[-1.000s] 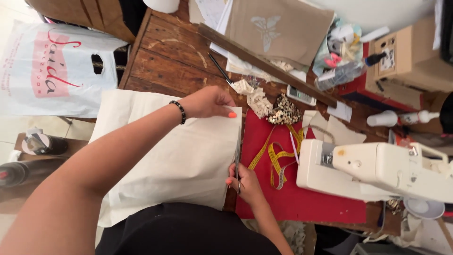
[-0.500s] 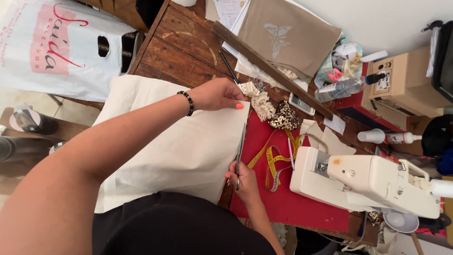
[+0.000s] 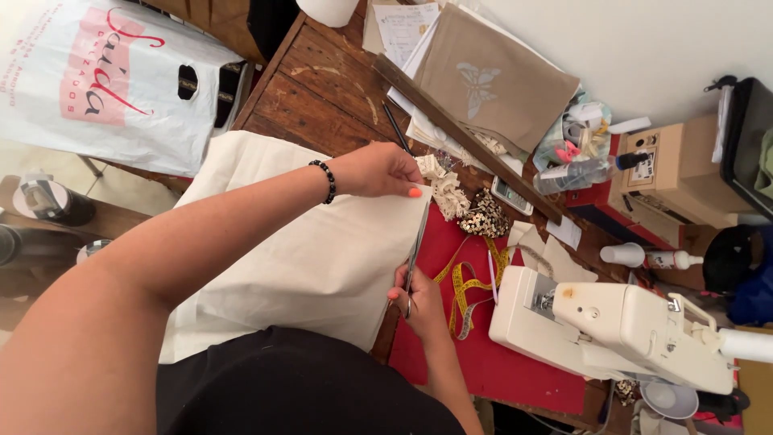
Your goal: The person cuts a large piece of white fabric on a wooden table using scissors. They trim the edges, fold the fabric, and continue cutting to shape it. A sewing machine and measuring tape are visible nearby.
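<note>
A large cream cloth (image 3: 298, 258) lies spread over the near side of a wooden table (image 3: 322, 89). My left hand (image 3: 378, 171), with a black bead bracelet at the wrist, presses down on the cloth's far right corner. My right hand (image 3: 419, 302) grips the handles of long scissors (image 3: 416, 246), whose blades lie along the cloth's right edge and point towards my left hand.
A red mat (image 3: 483, 362) holds a yellow tape measure (image 3: 467, 282) and a white sewing machine (image 3: 620, 330). Lace scraps and a sequinned piece (image 3: 483, 216) lie past the cloth. A long wooden ruler (image 3: 467, 137), tan fabric (image 3: 491, 80), cardboard box (image 3: 668, 169) and white plastic bag (image 3: 105, 80) surround the work.
The view has shifted slightly. My hands keep their hold, with the scissors still along the cloth's right edge.
</note>
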